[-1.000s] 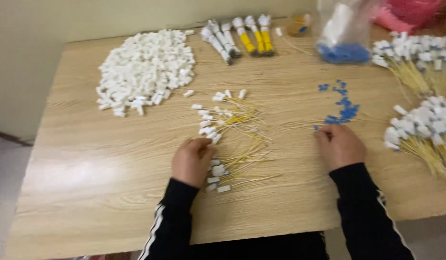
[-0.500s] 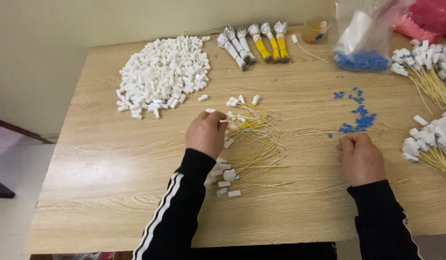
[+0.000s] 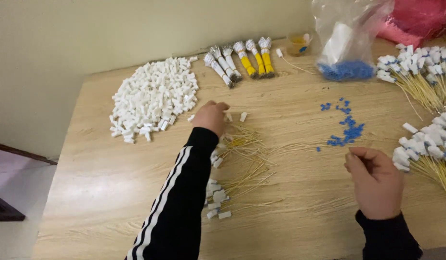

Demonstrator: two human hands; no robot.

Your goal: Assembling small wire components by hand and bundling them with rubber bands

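Head view: left hand (image 3: 211, 117) is stretched out over the loose white plastic housings (image 3: 235, 117) at the top of the pile of thin yellow wires (image 3: 242, 159), fingers curled down onto them; whether it has one pinched, cannot tell, the knuckles hide the tips. Right hand (image 3: 374, 180) rests on the wooden table (image 3: 112, 192) just below the scatter of small blue inserts (image 3: 346, 130), loosely closed, thumb against forefinger; anything between them is too small to make out. My read for doing this cleanly: pick one housing at a time with fingertips, lift straight up so the wires lying under it don't drag or tangle, and keep the sleeve off the pile. Big heap of white housings (image 3: 155, 96) sits just left of the left hand, near enough to knock. Packaging: clear plastic bag (image 3: 348, 33) at the back right, blue pieces pooled in its bottom, a white sheet inside; pink bag (image 3: 415, 19) behind it in the corner; small amber tub (image 3: 298, 44) beside the clear bag. Taped wire bundles (image 3: 239, 60) lie in a row at the back, some wrapped yellow. No signs visible.
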